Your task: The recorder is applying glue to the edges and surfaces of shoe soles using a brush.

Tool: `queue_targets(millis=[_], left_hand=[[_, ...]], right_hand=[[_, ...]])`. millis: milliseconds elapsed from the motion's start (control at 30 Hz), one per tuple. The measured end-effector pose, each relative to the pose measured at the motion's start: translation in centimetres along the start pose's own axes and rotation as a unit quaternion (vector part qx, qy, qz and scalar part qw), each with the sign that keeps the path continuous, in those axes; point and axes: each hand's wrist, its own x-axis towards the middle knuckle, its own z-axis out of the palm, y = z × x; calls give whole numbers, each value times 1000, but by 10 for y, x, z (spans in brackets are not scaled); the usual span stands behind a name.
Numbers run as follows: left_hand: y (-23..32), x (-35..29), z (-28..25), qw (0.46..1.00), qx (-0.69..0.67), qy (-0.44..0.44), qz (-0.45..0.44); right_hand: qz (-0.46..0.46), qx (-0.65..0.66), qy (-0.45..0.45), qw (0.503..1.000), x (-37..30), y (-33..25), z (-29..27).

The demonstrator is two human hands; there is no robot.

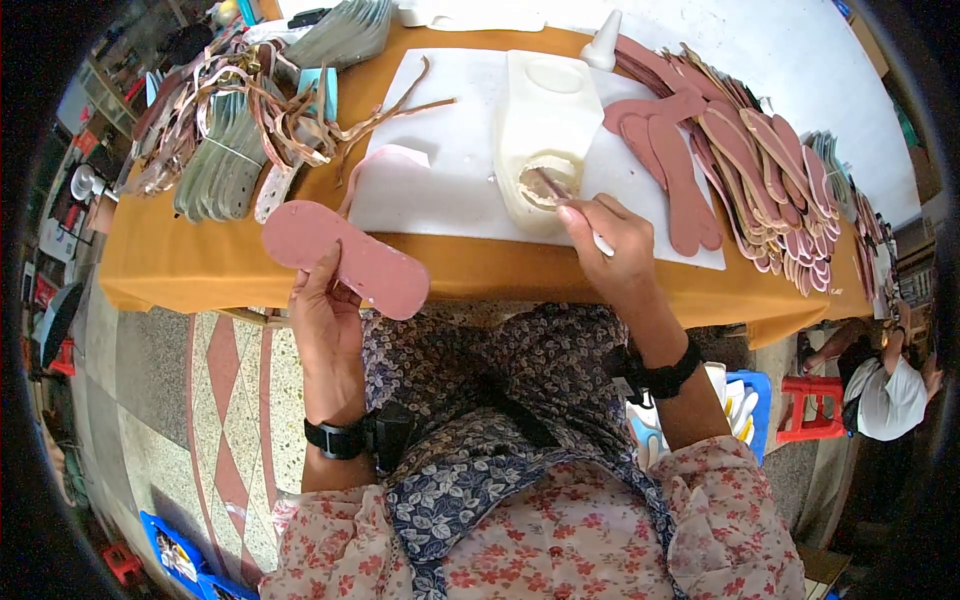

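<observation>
My left hand (322, 315) pinches a dusty-pink shoe insole (345, 255) near its middle, thumb on the top face, just in front of the table's near edge. My right hand (618, 245) is closed around a brush (603, 243); the white handle end sticks out below the fingers. The brush's other end dips through a ragged hole in a cream plastic bottle (550, 115) lying on its side, and the bristles are hidden. Whitish stuff coats the rim of that hole. Under the bottle lies a white sheet (430, 205), with several pink insoles (672, 165) at its right.
Bundled straps (265, 110) and clear plastic-looking soles (220, 165) crowd the table's left. Stacked insoles (765, 170) fill its right, near a white nozzle (602, 45). An orange cloth (180, 270) covers the table. A red stool (812, 405) and another person (885, 390) are at right.
</observation>
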Motion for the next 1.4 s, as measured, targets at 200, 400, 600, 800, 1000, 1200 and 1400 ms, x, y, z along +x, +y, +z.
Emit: queue_targets(millis=[200, 400, 600, 800, 1000, 1200, 1400], left_hand=[[-2, 1, -4, 1000, 13, -8, -5], [-3, 2, -8, 1000, 16, 0, -4], [-1, -1, -3, 1000, 21, -9, -10], [0, -4, 0, 1000, 10, 16, 13], [-3, 4, -8, 1000, 12, 8, -4], [-3, -1, 6, 999, 18, 48, 20], [-6, -5, 18, 998, 33, 56, -1]], right_hand=[[32, 111, -63, 991, -4, 13, -11], [65, 89, -64, 992, 4, 12, -24], [10, 43, -16, 999, 2, 5, -7], [79, 87, -54, 992, 1, 3, -18], [92, 114, -17, 989, -8, -12, -37], [119, 203, -40, 971, -38, -30, -71], [85, 357, -108, 924, -58, -50, -74]])
